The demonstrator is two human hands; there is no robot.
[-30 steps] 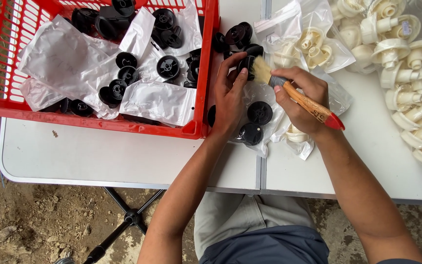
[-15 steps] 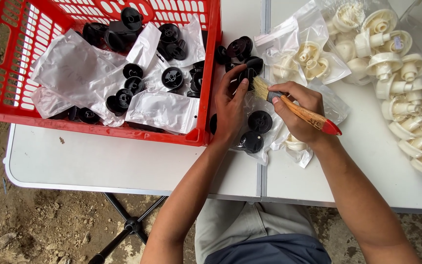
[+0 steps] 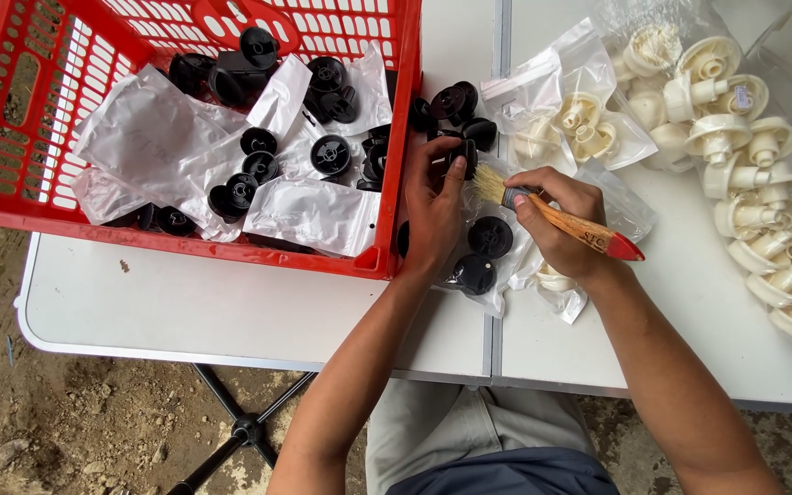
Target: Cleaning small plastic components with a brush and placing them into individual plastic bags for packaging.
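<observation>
My left hand (image 3: 434, 209) grips a small black round plastic part (image 3: 460, 156) just right of the red crate. My right hand (image 3: 563, 222) holds a paintbrush (image 3: 556, 216) with a wooden handle and red tip. Its pale bristles touch the black part. Under both hands lies a clear plastic bag with more black round parts (image 3: 489, 236).
A red plastic crate (image 3: 48, 215) at the left holds black parts and clear bags. Cream-coloured plastic parts (image 3: 746, 174) lie loose and bagged at the right on the white folding table (image 3: 231, 312). Dirt ground and the table's legs show below.
The view has shifted slightly. Both hands stay by the crate's right side, with the brush still against the black part.
</observation>
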